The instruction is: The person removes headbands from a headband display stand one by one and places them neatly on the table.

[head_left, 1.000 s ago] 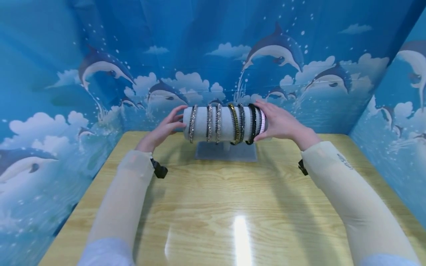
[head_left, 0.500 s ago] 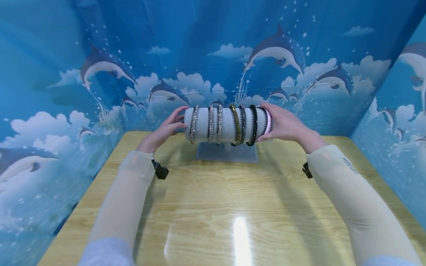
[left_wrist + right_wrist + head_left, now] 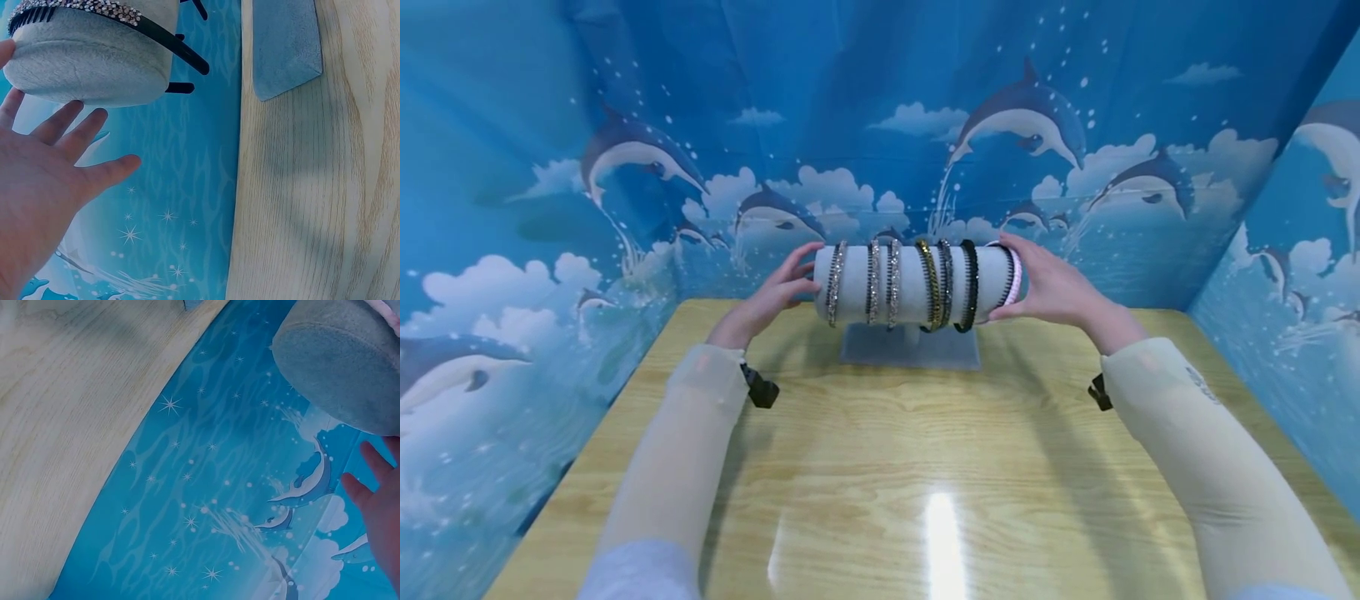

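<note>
A grey, plush-covered display roll [image 3: 853, 285] lies horizontally on its stand, with several headbands around it. At its right end, my right hand [image 3: 1063, 287] holds a pink headband [image 3: 1017, 277] between thumb and fingers. My left hand [image 3: 767, 300] touches the roll's left end; in the left wrist view its fingers are spread against that end face, beside a silver rhinestone headband [image 3: 94, 7]. Further along the roll sit a gold headband [image 3: 933, 287] and a black headband [image 3: 972, 287]. The right wrist view shows only part of my right hand, below the roll.
The stand's flat grey base [image 3: 910, 354] rests near the back of the wooden table [image 3: 880, 450]. Behind the table hangs a blue backdrop [image 3: 865, 100] printed with dolphins, which continues along both sides.
My right hand has moved right with the pink headband, away from the black one toward the roll's right end. My left hand stays at the left end.
</note>
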### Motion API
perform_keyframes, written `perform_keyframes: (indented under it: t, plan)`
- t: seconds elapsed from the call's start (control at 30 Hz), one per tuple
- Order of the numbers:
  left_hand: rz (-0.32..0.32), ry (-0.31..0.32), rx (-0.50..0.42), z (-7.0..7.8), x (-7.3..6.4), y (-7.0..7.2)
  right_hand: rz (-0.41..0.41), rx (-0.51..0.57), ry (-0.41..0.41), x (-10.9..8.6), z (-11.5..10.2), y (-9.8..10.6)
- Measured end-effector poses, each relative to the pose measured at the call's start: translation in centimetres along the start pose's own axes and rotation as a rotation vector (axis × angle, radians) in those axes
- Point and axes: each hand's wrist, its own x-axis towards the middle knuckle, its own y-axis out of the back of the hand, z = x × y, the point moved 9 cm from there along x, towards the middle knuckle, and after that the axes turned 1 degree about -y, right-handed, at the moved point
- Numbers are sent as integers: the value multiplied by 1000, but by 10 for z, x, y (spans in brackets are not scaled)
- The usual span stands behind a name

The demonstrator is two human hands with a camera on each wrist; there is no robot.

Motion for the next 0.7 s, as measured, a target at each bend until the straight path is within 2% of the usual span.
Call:
perform_keyframes:
  t: [0.47, 0.7]
  plan:
    - [-11, -8, -21, 1, -5, -1, 32, 45, -8, -6, 7, -1]
    - [-20, -10, -24, 2, -4, -3, 40, -5, 20, -6, 8, -3]
